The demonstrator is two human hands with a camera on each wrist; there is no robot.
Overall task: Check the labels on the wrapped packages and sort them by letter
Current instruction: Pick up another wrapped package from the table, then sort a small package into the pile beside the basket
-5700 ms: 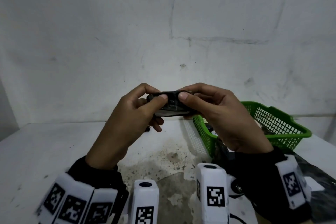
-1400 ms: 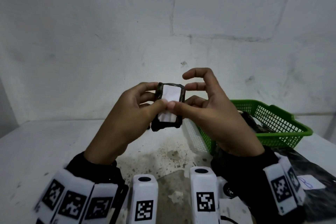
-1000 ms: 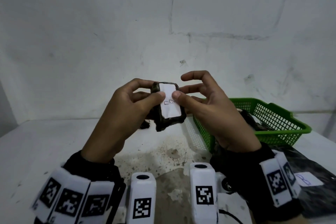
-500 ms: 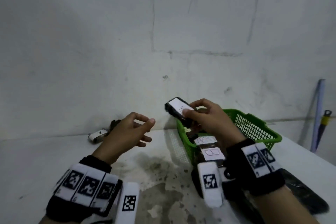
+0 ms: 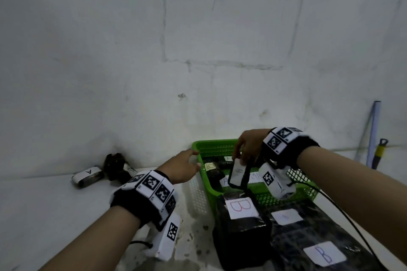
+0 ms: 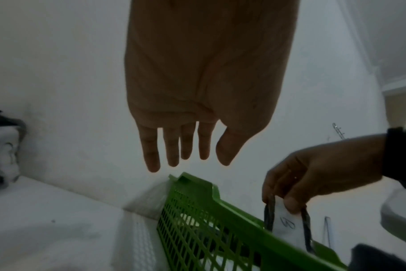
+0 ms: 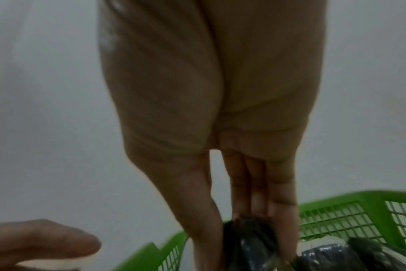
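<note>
The right hand (image 5: 250, 146) holds a small black-wrapped package (image 5: 239, 175) over the green basket (image 5: 305, 192), its grip a pinch: thumb on the white label, fingers behind the top edge. The package hangs upright, its lower end inside the basket's rim. From the left wrist view the label reads "B".

The left hand (image 5: 180, 168) hovers just left of the basket's far-left corner with fingers straight and spread, its grip wide and holding nothing; whether a fingertip touches the rim cannot be told.

Inside the basket lie several more black-wrapped packages (image 5: 212, 171) with small white labels, too blurred to read. On the white counter (image 5: 44, 215), just in front of the basket on its near side, sit two larger black parcels: the left one (image 5: 241, 222) carries a label with a red "B", the right one (image 5: 321, 246) a label with a blue "B". Far left, against the wall, lies a small package labelled "A" (image 5: 87, 176) beside another dark wrapped bundle (image 5: 115, 166).
</note>
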